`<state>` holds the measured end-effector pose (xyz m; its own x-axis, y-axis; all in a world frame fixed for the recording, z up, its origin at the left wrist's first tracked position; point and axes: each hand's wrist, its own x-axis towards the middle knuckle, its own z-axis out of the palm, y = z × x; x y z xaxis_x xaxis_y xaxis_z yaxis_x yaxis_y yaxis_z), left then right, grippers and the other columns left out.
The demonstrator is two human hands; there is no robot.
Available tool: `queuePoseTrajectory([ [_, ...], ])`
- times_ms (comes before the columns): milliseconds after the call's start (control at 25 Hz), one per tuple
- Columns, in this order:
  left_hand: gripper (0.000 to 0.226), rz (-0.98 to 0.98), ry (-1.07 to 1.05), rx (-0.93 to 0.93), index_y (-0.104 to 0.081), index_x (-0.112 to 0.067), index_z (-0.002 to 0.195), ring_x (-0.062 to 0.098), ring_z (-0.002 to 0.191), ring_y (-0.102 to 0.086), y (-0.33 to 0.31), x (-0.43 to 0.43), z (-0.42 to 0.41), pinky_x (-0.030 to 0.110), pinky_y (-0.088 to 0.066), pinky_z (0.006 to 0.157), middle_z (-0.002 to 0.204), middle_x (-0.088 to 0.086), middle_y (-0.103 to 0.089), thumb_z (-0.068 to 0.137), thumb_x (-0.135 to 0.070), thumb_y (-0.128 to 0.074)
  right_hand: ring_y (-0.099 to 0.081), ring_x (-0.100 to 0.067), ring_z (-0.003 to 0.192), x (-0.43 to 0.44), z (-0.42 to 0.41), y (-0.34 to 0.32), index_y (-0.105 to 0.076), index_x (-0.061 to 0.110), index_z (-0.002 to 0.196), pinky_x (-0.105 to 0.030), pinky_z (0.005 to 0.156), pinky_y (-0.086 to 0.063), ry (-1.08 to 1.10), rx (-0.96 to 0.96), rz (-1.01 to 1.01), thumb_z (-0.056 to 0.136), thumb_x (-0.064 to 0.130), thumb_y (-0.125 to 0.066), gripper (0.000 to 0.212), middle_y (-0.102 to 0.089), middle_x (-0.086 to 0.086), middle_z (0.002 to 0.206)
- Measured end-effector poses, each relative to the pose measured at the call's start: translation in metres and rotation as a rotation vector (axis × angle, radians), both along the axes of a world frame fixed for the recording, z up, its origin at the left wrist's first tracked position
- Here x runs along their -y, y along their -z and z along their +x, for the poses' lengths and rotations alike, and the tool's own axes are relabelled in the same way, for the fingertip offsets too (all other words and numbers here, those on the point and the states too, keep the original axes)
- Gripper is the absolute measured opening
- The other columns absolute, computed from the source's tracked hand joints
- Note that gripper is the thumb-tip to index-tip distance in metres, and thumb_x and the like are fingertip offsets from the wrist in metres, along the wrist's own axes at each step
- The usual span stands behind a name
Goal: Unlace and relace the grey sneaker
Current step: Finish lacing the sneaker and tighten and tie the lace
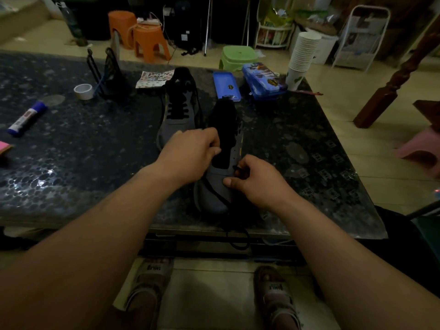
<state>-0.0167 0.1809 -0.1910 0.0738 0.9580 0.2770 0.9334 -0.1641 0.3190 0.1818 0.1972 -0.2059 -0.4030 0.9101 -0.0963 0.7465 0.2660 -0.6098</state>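
Our left hand (190, 153) grips grey sneaker (214, 184) side, right hand (258, 181) pinches black lace (215, 192): limp, light; we'd hold nr tip.

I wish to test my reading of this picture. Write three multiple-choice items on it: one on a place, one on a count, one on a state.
1. Where does the glue stick lie?
A) at the left side of the table
B) at its right side
C) inside a shoe

2. How many orange stools stand behind the table?
A) one
B) two
C) four

3. What does the right hand do?
A) lies flat on the table
B) pinches the black lace at the near sneaker
C) hangs idle

Key:
1 A, the stick lies far left on the dark top.
2 B, two stand side by side on the floor.
3 B, finger and thumb close on the lace by an eyelet.
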Motion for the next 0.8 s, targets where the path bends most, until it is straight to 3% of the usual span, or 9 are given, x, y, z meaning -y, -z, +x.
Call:
queuePoseTrajectory([
  [160, 0.007, 0.123, -0.094, 0.162, -0.057, -0.027, 0.1, 0.019, 0.079, -0.06, -0.018, 0.006, -0.009, 0.036, -0.041, 0.075, 0.08, -0.011, -0.059, 0.099, -0.03, -0.063, -0.059, -0.018, 0.084, 0.0, 0.002, 0.0, -0.052, 0.023, 0.092, -0.035, 0.068, -0.046, 0.011, 0.027, -0.046, 0.083, 0.049, -0.08, 0.04, -0.059, 0.006, 0.089],
  [280, 0.02, -0.004, -0.017, 0.311, -0.05, -0.03, 0.123, 0.005, 0.07, -0.061, -0.04, 0.014, 0.002, 0.031, -0.047, 0.067, 0.076, -0.006, -0.065, 0.104, -0.028, -0.056, -0.058, -0.02, 0.109, -0.002, -0.001, -0.012, -0.052, 0.028, 0.117, -0.045, 0.089, -0.051, 0.076, -0.003, 0.227, 0.077, 0.058, -0.079, 0.057, -0.056, 0.006, 0.113],
  [360, 0.028, -0.052, 0.044, 0.394, -0.046, -0.032, 0.133, 0.003, 0.07, -0.063, -0.06, 0.02, 0.009, 0.023, -0.047, 0.063, 0.076, -0.004, -0.067, 0.107, -0.022, -0.047, -0.052, -0.018, 0.128, -0.005, -0.013, -0.033, -0.044, 0.032, 0.141, -0.048, 0.104, -0.048, -0.004, -0.184, 0.355, 0.08, 0.054, -0.077, 0.072, -0.053, 0.005, 0.135],
  [480, 0.026, -0.079, 0.076, 0.415, -0.046, -0.027, 0.132, 0.004, 0.064, -0.062, -0.099, 0.03, 0.003, 0.021, -0.046, 0.056, 0.076, 0.0, -0.068, 0.107, -0.018, -0.043, -0.049, -0.007, 0.137, -0.003, -0.035, -0.064, -0.031, 0.034, 0.156, -0.038, 0.111, -0.046, -0.195, -0.471, 0.133, 0.088, 0.036, -0.078, 0.083, -0.051, 0.008, 0.149],
  [560, 0.026, -0.124, 0.086, 0.308, -0.046, -0.024, 0.131, 0.008, 0.07, -0.064, -0.127, 0.031, 0.001, 0.028, -0.051, 0.062, 0.078, 0.0, -0.069, 0.106, -0.021, -0.047, -0.058, -0.005, 0.127, -0.004, -0.042, -0.08, -0.037, 0.03, 0.152, -0.038, 0.104, -0.052, -0.241, -0.522, 0.027, 0.089, 0.027, -0.076, 0.074, -0.061, 0.007, 0.14],
  [680, 0.023, -0.101, 0.1, 0.233, -0.051, -0.023, 0.127, 0.012, 0.074, -0.064, -0.168, 0.018, -0.002, 0.029, -0.049, 0.065, 0.082, -0.001, -0.068, 0.104, -0.025, -0.052, -0.071, -0.026, 0.091, -0.007, -0.049, -0.126, -0.067, 0.015, 0.112, -0.045, 0.086, -0.059, -0.27, -0.523, -0.027, 0.1, 0.014, -0.063, 0.013, -0.075, -0.008, 0.097],
  [720, 0.022, -0.04, 0.075, 0.269, -0.053, -0.02, 0.125, 0.012, 0.075, -0.062, -0.177, 0.009, -0.004, 0.028, -0.047, 0.065, 0.084, -0.001, -0.066, 0.104, -0.026, -0.051, -0.066, -0.033, 0.075, -0.008, -0.052, -0.141, -0.066, 0.013, 0.102, -0.042, 0.074, -0.058, -0.235, -0.569, -0.092, 0.103, 0.013, -0.058, 0.008, -0.07, -0.009, 0.079],
  [800, 0.024, 0.095, -0.114, 0.431, -0.059, -0.014, 0.119, 0.018, 0.086, -0.061, -0.167, -0.01, -0.019, 0.033, -0.047, 0.073, 0.094, 0.003, -0.063, 0.106, -0.03, -0.047, -0.048, -0.026, 0.051, -0.016, -0.053, -0.159, -0.058, 0.009, 0.096, -0.031, 0.054, -0.048, -0.053, -0.682, -0.263, 0.107, 0.016, -0.051, 0.015, -0.048, -0.003, 0.055],
])
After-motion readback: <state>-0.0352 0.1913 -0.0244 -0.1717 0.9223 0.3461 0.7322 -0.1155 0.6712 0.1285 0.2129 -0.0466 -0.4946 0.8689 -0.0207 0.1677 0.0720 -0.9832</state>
